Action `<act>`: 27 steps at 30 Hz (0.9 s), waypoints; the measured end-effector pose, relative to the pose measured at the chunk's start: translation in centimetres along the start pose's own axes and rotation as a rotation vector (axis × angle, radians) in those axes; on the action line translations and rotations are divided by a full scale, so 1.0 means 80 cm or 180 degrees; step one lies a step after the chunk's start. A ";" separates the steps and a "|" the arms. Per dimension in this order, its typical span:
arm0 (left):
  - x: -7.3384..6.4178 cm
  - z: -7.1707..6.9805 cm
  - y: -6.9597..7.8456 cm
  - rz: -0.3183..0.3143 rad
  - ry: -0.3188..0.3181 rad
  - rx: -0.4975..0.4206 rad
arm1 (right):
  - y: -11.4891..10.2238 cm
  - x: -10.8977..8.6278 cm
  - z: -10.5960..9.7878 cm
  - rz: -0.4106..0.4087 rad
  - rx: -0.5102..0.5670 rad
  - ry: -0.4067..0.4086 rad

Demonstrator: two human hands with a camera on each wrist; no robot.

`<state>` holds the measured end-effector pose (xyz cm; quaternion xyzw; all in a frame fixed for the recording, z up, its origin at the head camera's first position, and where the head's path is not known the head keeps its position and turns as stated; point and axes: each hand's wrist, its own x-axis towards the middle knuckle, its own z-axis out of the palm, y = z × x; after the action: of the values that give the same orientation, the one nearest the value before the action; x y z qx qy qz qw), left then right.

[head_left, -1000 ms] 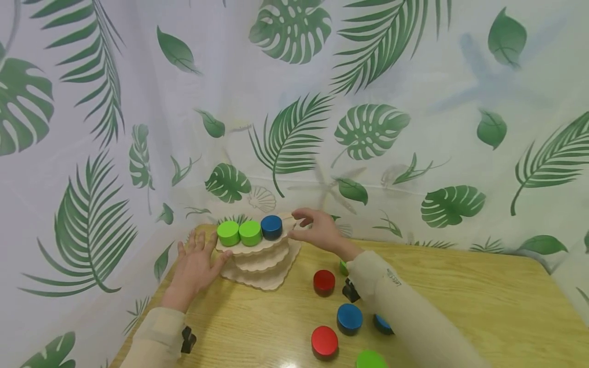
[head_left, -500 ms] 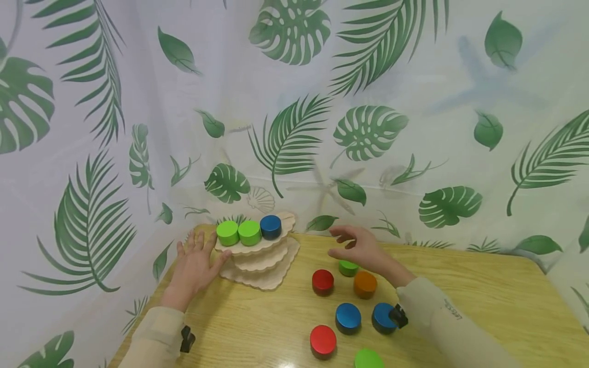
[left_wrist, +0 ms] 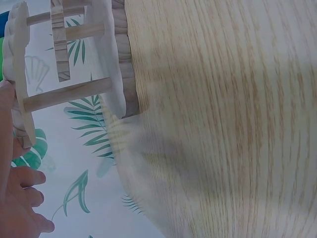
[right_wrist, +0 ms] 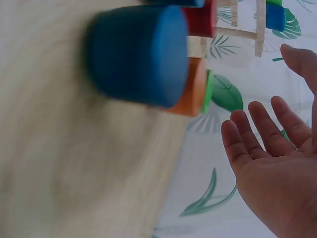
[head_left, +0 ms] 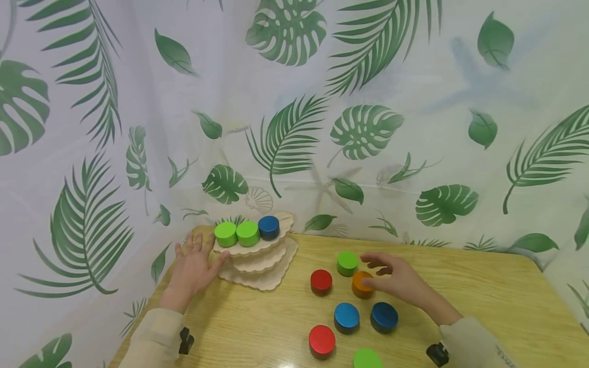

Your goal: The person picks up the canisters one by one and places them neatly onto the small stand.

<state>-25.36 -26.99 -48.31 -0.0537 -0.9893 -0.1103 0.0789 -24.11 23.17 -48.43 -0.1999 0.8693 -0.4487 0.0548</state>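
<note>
Short of the table's far edge, well apart from its right edge, we find the right hand at the smooth orange cylinder, thumb and fingers apart — contact we cannot tell. The left hand, fingers spread, touches the scalloped, three-tiered wooden stand near the far-left corner; streaked grain marks the table.

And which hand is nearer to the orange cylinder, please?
Right. The right hand hovers by the orange cylinder; the left hand is farther left, at the wooden stand.
</note>
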 end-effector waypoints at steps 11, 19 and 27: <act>-0.002 -0.003 0.001 0.0004 0.0003 -0.0034 | 0.022 -0.059 -0.013 0.0076 0.0062 -0.0096; -0.003 -0.002 0.000 0.0003 -0.0003 -0.0037 | 0.035 -0.081 -0.016 0.0140 0.0085 -0.0184; -0.003 -0.001 0.001 0.0015 0.0015 -0.0053 | 0.046 -0.091 -0.010 0.0312 0.0178 -0.0383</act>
<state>-25.13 -26.93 -48.23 -0.0564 -0.9880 -0.1186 0.0811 -18.79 28.55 -51.52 -0.1821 0.8603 -0.4567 0.1344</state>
